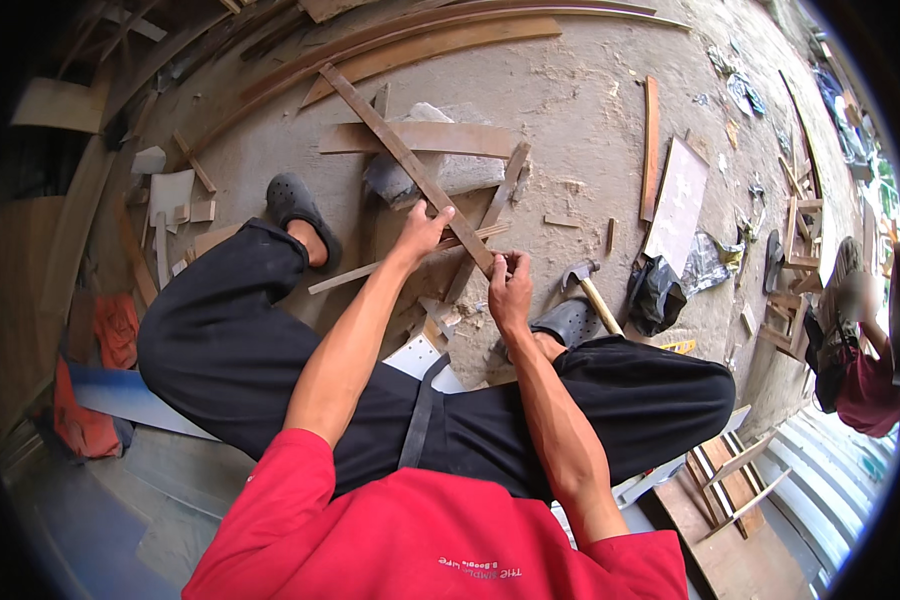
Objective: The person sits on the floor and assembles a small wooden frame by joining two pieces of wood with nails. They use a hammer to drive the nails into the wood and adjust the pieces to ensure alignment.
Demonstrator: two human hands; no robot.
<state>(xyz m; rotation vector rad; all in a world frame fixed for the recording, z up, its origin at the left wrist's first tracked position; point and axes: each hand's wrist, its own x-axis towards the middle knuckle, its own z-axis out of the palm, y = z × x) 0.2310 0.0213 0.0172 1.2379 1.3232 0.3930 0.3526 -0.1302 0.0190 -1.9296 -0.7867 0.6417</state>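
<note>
Two bare hands are working on one long thin wooden slat [400, 155], which is running diagonally from the upper left down toward the person's knees and lying across a grey stone block [440, 170] and other strips on the dusty concrete floor [590, 110]. Far to the left, scrap boards [175, 190] and orange cloth [115, 325] are lying beside the person's black-trousered leg, and a dark clog [300, 205] is resting on the floor just left of the slat. Moving right, the left hand [422, 232] is pressing down on the slat partway along its lower stretch, fingers [438, 212] spread over the wood and wrapped around its edge. Just beside it, the right hand [510, 288] is gripping the slat's near end, its fingers [515, 264] closed together in a pinch on that end; whether something small is also sitting between them I cannot tell. Right of that hand, a hammer [585, 285] is lying on the floor with its head near the second clog [568, 320]. Farther right, a black bag [658, 292] is sitting near a flat pale panel [678, 195], and at the far right edge another person [865, 350] in a dark red top is crouching well apart from all this.
</note>
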